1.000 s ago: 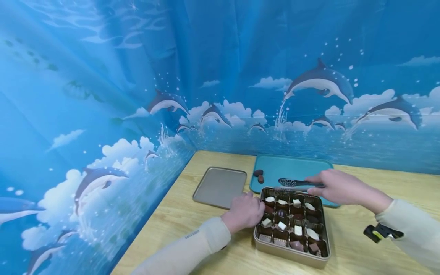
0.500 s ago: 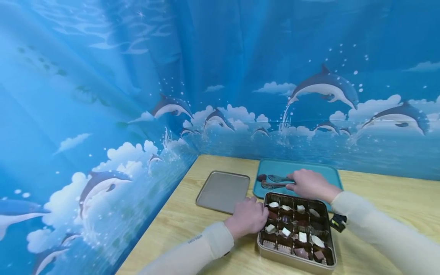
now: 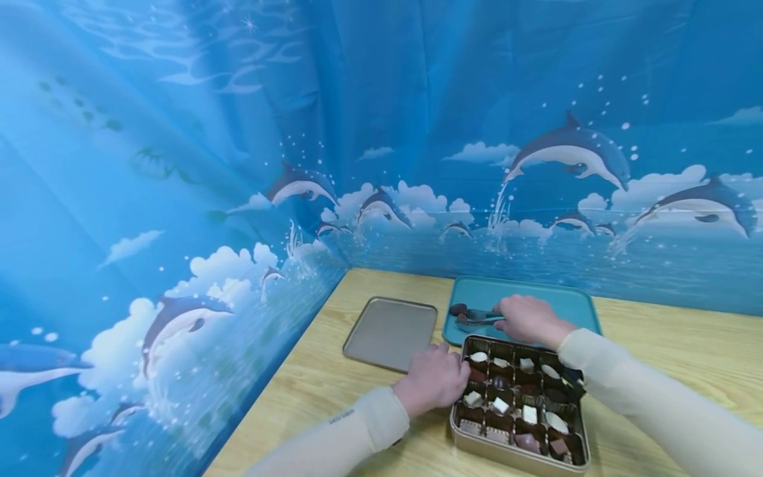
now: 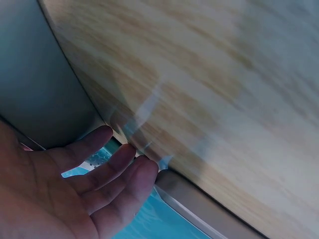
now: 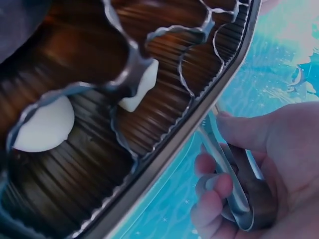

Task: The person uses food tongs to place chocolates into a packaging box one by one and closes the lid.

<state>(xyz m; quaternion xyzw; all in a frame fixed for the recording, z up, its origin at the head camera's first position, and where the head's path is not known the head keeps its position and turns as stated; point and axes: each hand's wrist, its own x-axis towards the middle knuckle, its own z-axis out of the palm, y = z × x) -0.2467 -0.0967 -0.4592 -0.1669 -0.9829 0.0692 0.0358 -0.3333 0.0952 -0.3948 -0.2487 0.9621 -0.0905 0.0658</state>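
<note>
My right hand (image 3: 527,319) grips metal tongs (image 3: 484,317) over the teal tray (image 3: 554,295). In the right wrist view its fingers and thumb wrap the tongs' arms (image 5: 224,172). The tong heads are at two brown chocolates: one (image 3: 457,309) lies at their tip, and the other is partly covered by the heads. I cannot tell whether either is pinched. A square tin (image 3: 512,452) of chocolates in dark divided liners stands nearest me. My left hand (image 3: 434,376) rests against its left wall, fingers lightly bent in the left wrist view (image 4: 94,184).
Left of the tray lies a flat grey-brown metal lid (image 3: 390,333) on the wooden table (image 3: 310,391). The tin holds white and brown pieces in several cells. A blue dolphin curtain (image 3: 381,132) closes off the back and left sides.
My right hand has carried the tongs left and away from me, from above the tin's far edge to the chocolates on the tray. The tong heads have drawn closer together. My left hand stays put.
</note>
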